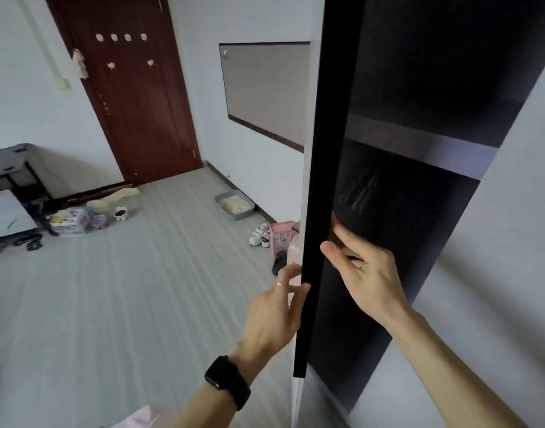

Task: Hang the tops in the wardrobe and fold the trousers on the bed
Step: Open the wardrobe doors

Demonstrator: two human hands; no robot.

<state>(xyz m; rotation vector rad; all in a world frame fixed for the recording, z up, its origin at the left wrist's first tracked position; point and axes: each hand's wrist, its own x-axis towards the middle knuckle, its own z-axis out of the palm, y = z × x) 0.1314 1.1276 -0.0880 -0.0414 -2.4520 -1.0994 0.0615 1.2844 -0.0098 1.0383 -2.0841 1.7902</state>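
Step in hand: opening the wardrobe [419, 230], judged as the lead-in to hanging; no folding is under way
Wardrobe door [323, 168]: swung out edge-on to the camera; its dark edge runs as a long slanted strip between the 2 hands; the dark inside shows to its right
Left hand [277, 307]: on the door's outer side; fingers curled round the edge with 1 fingertip on the dark strip, so it grips the door; a ring [279, 284] on 1 finger, a black watch [228, 381] on the wrist
Right hand [360, 273]: on the inner side; thumb laid on the dark strip, fingers reaching behind it into the wardrobe; it holds the door edge and nothing else
Shelf [425, 143]: crosses the inside above the hands; faint slanted shapes under it may be hangers, too dark to tell
Tops: none plainly seen; a pink cloth [141, 417] shows at the bottom edge by the left forearm, and I cannot tell whether it is 1 of them
Trousers and bed: out of view
Progress: early, by my judgement; nothing visible hangs inside
Next move calls for: swinging the door fully clear, freeing 1 hand, then finding a hanger and a top
Room: brown room door [132, 97]; shoes [260, 236] and a grey tray [234, 205] on the floor [141, 288]
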